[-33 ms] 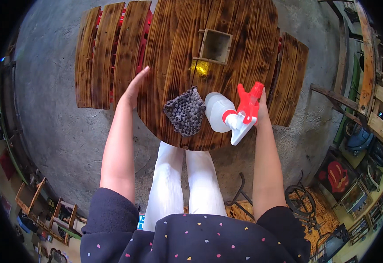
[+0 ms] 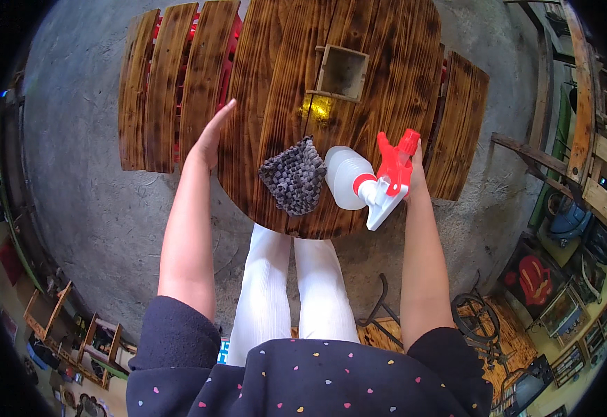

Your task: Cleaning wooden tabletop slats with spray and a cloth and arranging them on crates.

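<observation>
My left hand (image 2: 211, 139) is at the left rim of the round wooden table (image 2: 276, 69), edge-on, its fingers straight and stretched out, holding nothing. On the right, my right hand (image 2: 417, 172) is partly hidden behind the red-and-white trigger head of a spray bottle (image 2: 349, 182); the part that shows is stretched out straight, and no grip on the bottle can be seen. The translucent white bottle stands near the table's front. Just left of it lies a dark grey woven cloth (image 2: 295, 177), apart from both hands.
A small open wooden box (image 2: 343, 73) sits farther back on the table, with a shiny yellow patch (image 2: 317, 108) in front of it. Slatted wooden seats (image 2: 166, 90) flank the table at left and right (image 2: 465, 125). Wooden frames and clutter line the right side.
Almost nothing differs. My left hand's fingertips have shifted very slightly away from me; the bottle, cloth and box stay in place.
</observation>
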The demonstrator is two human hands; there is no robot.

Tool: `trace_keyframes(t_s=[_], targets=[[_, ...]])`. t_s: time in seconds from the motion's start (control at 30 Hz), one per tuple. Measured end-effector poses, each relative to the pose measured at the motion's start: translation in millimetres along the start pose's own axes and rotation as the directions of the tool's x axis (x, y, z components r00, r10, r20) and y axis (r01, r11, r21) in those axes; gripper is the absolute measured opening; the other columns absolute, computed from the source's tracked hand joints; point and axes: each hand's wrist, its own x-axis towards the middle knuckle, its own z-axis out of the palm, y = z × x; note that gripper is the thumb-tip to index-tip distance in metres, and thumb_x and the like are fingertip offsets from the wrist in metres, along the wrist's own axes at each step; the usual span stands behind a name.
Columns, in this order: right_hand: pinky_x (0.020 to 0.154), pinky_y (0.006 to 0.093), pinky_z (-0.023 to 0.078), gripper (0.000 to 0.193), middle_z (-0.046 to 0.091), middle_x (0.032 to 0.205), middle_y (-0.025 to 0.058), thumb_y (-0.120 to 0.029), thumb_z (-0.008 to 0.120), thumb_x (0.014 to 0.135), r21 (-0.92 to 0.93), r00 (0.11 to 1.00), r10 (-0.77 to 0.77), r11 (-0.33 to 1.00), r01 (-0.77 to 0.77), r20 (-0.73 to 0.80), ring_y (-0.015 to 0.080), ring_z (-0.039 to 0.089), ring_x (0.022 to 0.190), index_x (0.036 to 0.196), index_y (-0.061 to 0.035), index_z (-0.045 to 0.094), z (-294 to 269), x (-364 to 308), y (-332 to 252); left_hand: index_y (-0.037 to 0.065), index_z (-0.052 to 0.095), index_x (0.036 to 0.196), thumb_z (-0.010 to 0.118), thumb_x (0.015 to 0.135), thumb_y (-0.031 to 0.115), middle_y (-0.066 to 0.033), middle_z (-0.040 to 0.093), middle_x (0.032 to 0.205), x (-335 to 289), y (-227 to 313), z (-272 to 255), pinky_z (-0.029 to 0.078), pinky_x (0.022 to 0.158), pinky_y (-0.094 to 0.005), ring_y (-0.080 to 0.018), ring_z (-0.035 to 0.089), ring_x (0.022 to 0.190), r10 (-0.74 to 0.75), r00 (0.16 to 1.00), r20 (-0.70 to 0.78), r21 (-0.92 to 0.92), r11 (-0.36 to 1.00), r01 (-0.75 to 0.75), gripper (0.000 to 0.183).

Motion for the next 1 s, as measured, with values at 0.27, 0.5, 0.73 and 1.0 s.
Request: trace_keyframes(t_s=[0.27,0.5,0.73,1.0], targets=[[0.079,0.0377,0.05,0.067,0.054,0.114,0.008,-0.063,0.05,0.094,-0.023,0.985,-0.163,0.986,0.162,-0.06,0.0227,0.058,0.096,0.138,-0.0142,0.039,8,-4,4,0.009,0.05,0.143,0.068,0.076,0.067,-0.0159,0.047,0.148,-8,24,11,0.029,0.114,-0.0459,-0.0271,0.041,0.137,-0.018,0.997,-0.076,0.173,0.984,0.031,0.091],[0.112,0.0459,0.036,0.089,0.041,0.151,0.015,-0.072,0.037,0.094,0.003,0.999,-0.012,1.0,0.012,-0.043,0.0314,0.042,0.137,0.15,-0.0031,0.034,-8,9,13,0.006,0.053,0.139,0.069,0.078,0.064,-0.0149,0.055,0.139,-10,20,11,0.035,0.109,-0.0436,-0.0259,0.05,0.129,-0.018,0.997,-0.079,0.159,0.987,0.031,0.085],[0.113,0.0462,0.035,0.091,0.038,0.153,0.0163,-0.073,0.036,0.093,0.15,0.992,0.127,0.981,-0.121,-0.027,0.0321,0.039,0.139,0.151,-0.0022,0.031,-31,24,33,0.005,0.053,0.138,0.068,0.079,0.063,-0.0147,0.055,0.138,-10,23,11,0.036,0.108,-0.0423,-0.025,0.05,0.128,-0.034,0.997,-0.068,0.167,0.985,0.045,0.084],[0.118,0.042,0.024,0.091,0.03,0.158,0.0174,-0.07,0.034,0.096,-0.108,0.978,-0.178,0.98,0.167,-0.111,0.0296,0.032,0.144,0.154,-0.0017,0.023,-20,12,38,-0.002,0.047,0.142,0.066,0.081,0.066,-0.0167,0.046,0.148,20,-8,-8,0.026,0.115,-0.0395,-0.0274,0.038,0.14,0.037,0.987,-0.156,0.24,0.971,0.002,0.093]])
